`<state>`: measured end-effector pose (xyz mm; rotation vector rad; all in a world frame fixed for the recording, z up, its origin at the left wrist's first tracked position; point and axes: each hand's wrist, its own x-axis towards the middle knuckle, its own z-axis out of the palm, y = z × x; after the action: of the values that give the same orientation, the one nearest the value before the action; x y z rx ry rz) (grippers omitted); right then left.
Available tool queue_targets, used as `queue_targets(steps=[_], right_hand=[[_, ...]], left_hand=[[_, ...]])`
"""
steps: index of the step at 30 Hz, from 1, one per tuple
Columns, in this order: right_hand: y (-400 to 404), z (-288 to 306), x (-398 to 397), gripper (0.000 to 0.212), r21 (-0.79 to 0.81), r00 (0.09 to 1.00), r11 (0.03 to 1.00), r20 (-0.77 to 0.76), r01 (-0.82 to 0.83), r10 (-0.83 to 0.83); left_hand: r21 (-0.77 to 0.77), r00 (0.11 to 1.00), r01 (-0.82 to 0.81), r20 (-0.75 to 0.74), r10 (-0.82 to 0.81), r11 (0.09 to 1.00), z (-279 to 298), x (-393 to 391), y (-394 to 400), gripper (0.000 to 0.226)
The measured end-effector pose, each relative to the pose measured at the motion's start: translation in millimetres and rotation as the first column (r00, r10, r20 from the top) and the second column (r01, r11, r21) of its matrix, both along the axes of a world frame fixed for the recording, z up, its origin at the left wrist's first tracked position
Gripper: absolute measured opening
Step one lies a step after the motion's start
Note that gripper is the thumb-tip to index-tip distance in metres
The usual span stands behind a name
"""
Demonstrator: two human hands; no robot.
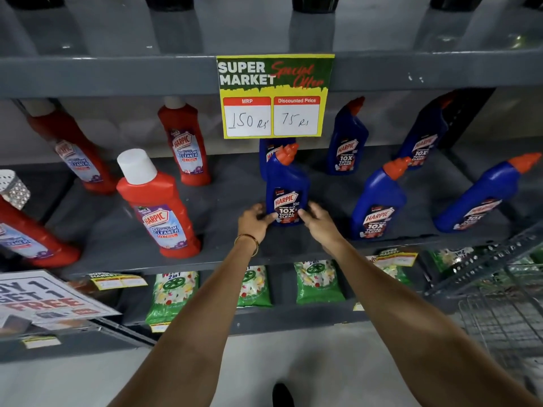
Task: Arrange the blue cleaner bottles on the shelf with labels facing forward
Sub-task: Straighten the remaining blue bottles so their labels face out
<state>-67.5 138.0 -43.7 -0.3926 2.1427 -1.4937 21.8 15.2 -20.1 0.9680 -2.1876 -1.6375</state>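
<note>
A blue cleaner bottle [286, 186] with an orange-red cap stands upright mid-shelf on the grey shelf [123, 239], its label facing me. My left hand [255, 220] touches its lower left side and my right hand [318, 220] its lower right, fingers curled around the base. Another blue bottle [269, 151] stands directly behind it, mostly hidden by a price sign. Further right stand several more blue bottles: one at the back [346, 143], one at the far back right [423, 136], one at the front [377, 201] and one at the front right [482, 195]. All show their labels.
Several red bathroom cleaner bottles fill the left half, the nearest [160, 207] at the front. A yellow price sign [274, 96] hangs from the shelf above. Green packets [173, 295] lie on the lower shelf. A wire cart [499, 312] stands at the right.
</note>
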Motion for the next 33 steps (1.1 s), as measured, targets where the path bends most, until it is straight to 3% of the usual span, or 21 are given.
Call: queue_targets(steps=[16, 25, 30, 33], right_hand=[[29, -15, 36, 0.057, 0.091, 0.999, 0.996, -0.041, -0.021, 0.025], [33, 2, 47, 0.039, 0.064, 0.997, 0.997, -0.069, -0.037, 0.042], [35, -2, 44, 0.046, 0.083, 0.997, 0.996, -0.056, -0.04, 0.044], [41, 8, 53, 0.049, 0.155, 0.989, 0.988, -0.142, -0.02, 0.042]], left_hand=[[-0.098, 0.998, 0.022, 0.057, -0.016, 0.995, 1, 47, 26, 0.041], [-0.086, 0.998, 0.019, 0.066, -0.013, 0.996, 2, 49, 30, 0.043], [-0.096, 0.996, 0.03, 0.085, -0.022, 0.995, 2, 50, 31, 0.048], [-0.165, 0.989, 0.054, 0.148, -0.029, 0.985, 0, 54, 31, 0.047]])
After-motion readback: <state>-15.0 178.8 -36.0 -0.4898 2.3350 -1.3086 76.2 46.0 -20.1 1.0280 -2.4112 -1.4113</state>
